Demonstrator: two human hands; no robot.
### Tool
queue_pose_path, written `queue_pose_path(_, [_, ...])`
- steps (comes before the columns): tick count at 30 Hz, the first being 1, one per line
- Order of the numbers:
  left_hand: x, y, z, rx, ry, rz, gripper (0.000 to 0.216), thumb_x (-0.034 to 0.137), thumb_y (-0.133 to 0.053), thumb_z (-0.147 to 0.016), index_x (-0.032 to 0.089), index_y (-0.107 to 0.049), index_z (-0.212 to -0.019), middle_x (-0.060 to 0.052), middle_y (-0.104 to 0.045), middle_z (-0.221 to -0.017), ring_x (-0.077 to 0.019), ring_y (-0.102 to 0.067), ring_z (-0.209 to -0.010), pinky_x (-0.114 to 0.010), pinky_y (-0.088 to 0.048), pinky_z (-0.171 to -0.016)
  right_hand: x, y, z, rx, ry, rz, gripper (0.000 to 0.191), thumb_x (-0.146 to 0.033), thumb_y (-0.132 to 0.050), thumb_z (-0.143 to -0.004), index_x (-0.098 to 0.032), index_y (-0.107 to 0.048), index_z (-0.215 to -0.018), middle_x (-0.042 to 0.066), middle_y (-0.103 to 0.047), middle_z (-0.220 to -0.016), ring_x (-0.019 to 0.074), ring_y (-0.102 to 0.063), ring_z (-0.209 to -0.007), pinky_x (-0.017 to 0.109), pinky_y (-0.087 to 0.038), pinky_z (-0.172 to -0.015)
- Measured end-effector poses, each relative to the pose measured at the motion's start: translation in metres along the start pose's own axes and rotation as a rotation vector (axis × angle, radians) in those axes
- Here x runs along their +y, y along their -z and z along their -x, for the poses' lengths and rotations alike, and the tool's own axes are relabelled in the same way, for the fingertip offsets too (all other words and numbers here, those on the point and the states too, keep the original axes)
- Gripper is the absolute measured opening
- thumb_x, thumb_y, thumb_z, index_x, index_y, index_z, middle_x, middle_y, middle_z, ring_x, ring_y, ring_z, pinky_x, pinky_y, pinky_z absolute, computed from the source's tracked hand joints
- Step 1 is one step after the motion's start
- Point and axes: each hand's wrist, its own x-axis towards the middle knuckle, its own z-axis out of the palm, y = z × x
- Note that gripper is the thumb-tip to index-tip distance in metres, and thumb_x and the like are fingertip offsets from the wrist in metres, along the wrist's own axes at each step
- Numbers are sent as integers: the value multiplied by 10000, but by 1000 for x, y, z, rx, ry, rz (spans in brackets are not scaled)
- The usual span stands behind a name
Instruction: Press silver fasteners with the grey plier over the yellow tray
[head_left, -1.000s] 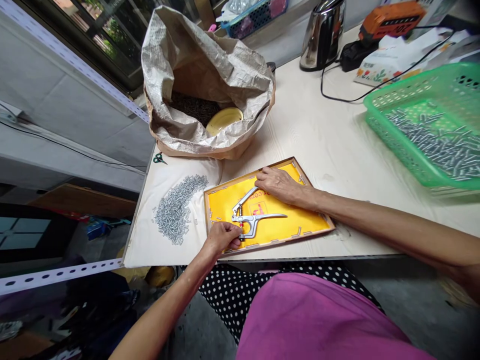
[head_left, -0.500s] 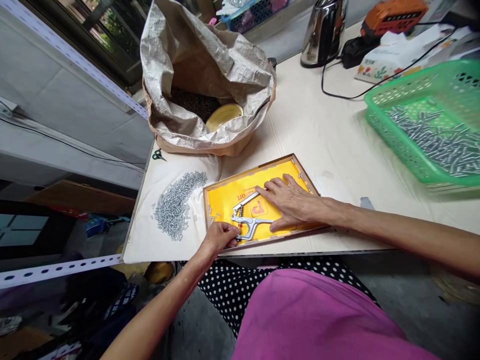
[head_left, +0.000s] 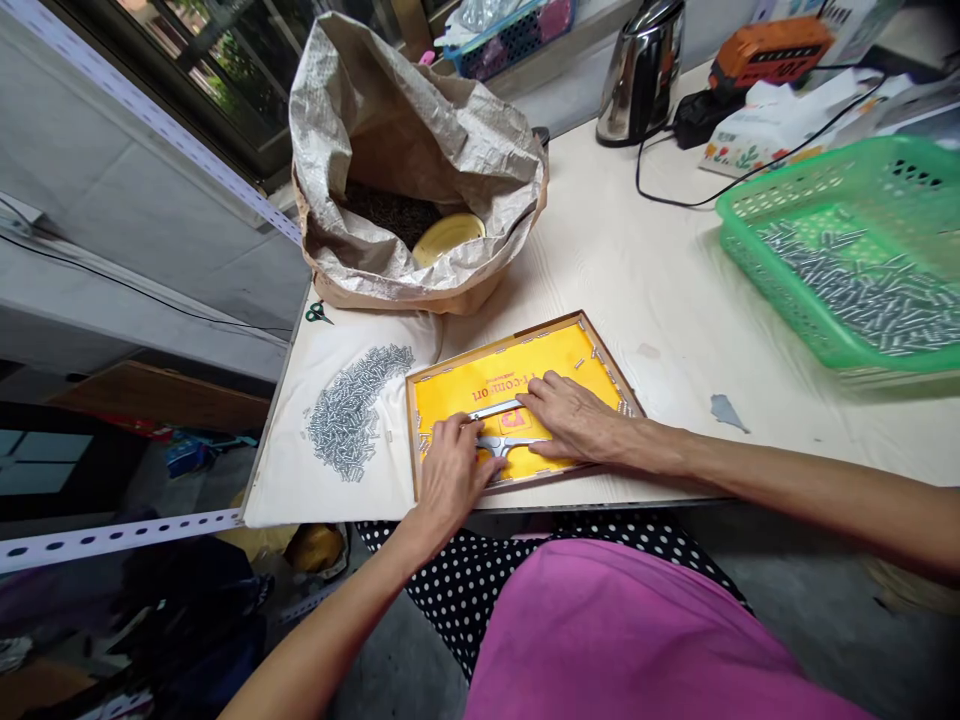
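Observation:
A silver plier-like tool [head_left: 499, 441], with two spread handles, lies over the yellow floor of a shallow cardboard tray [head_left: 525, 355]. My left hand [head_left: 450, 465] is closed around its head end, which is mostly hidden by the fingers. At the other end, my right hand [head_left: 574, 418] grips the handle tips, fingers over the upper one and thumb by the lower one. Small metal pins are scattered along the tray's edges. Left of the tray, a crescent-shaped heap of short metal pieces [head_left: 349, 415] rests on white cloth.
Behind the tray stands a large woven sack [head_left: 420, 285] with dark contents and a yellow bowl [head_left: 450, 236]. A green basket [head_left: 817, 340] of metal pieces is at right. Small scissors [head_left: 318, 312], a steel kettle [head_left: 637, 80] and a black cord [head_left: 679, 203] also occupy the table.
My left hand has moved from the tray's near left corner up onto the tool's head. My right hand has shifted down, and the handles now sit closer together.

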Motion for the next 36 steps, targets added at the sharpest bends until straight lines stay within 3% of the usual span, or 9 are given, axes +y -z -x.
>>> queue_pose_path(2, [4, -6, -12, -43, -197, -30, 538, 308, -745, -829, 172, -551, -1312, -162, -525, -1418, -333, -466, -1314, -513, -436, -1079, -2, -1, -2, 18, 17, 0, 495, -407, -711, -833, -78, -597, -1185, 177, -588, -1133, 307, -488, -1039, 420, -424, -859])
queue_pose_path(5, [3, -12, -33, -151, -313, -65, 571, 336, -678, -889, 147, -465, -1383, -180, -536, -1373, -318, -492, -1263, -505, -444, -1068, -3, 2, -8, 10, 34, -19, 547, -428, -716, -842, -76, -565, -1233, 182, -588, -1162, 301, -497, -1056, 426, -431, -879])
queue_pose_path(9, [-3, -11, -48, -193, -306, -124, 599, 387, -704, -867, 116, -484, -1353, -168, -577, -1250, -307, -530, -1133, -477, -477, -996, -1, 8, -16, -41, -2, 16, 604, -387, -779, -796, -60, -550, -1250, 183, -594, -1188, 303, -514, -1060, 413, -437, -884])
queue_pose_path(15, [-2, -8, -56, -110, -205, -115, 329, 340, -664, -902, 164, -605, -1173, -100, -621, -1075, -269, -545, -1006, -409, -492, -875, 8, 8, -32, -22, 11, 101, 208, -246, -578, -950, -101, -640, -1085, 152, -647, -1059, 269, -541, -983, 371, -410, -816])
queue_pose_path(22, [-4, -10, -70, -129, -159, -107, 115, 308, -645, -918, 194, -660, -909, -65, -639, -933, -233, -562, -935, -355, -477, -824, 14, -1, -44, -33, 11, 65, 198, -245, -506, -989, -135, -670, -994, 120, -662, -944, 246, -546, -922, 358, -365, -799])
queue_pose_path(25, [-4, -12, -65, -78, -149, -112, 184, 314, -656, -914, 195, -659, -1054, -74, -656, -1028, -244, -570, -1000, -376, -491, -880, 19, 5, -46, -35, -31, 53, 266, -349, -613, -944, -125, -667, -1076, 138, -652, -1042, 270, -542, -997, 365, -376, -820])
queue_pose_path(29, [6, -21, -42, 33, -217, -166, 289, 265, -612, -940, 183, -609, -1217, -119, -593, -1324, -279, -525, -1190, -438, -473, -1009, 38, 17, -49, -113, 16, 34, 620, -585, -719, -816, -114, -630, -1209, 182, -596, -1210, 317, -519, -1089, 382, -395, -843])
queue_pose_path(32, [20, -32, -25, 49, -268, -130, 295, 263, -566, -966, 191, -595, -1250, -118, -588, -1348, -278, -527, -1202, -444, -482, -1020, 49, 16, -55, -92, 43, 23, 414, -459, -624, -930, -129, -659, -1177, 168, -619, -1174, 282, -528, -1053, 358, -385, -824])
queue_pose_path(36, [35, -40, -15, 28, -240, -5, 231, 264, -521, -989, 194, -622, -1184, -91, -669, -1121, -247, -575, -1066, -407, -519, -957, 53, 4, -69, 30, -6, 138, 226, -184, -477, -985, -135, -694, -1022, 138, -667, -1026, 249, -516, -971, 339, -350, -767])
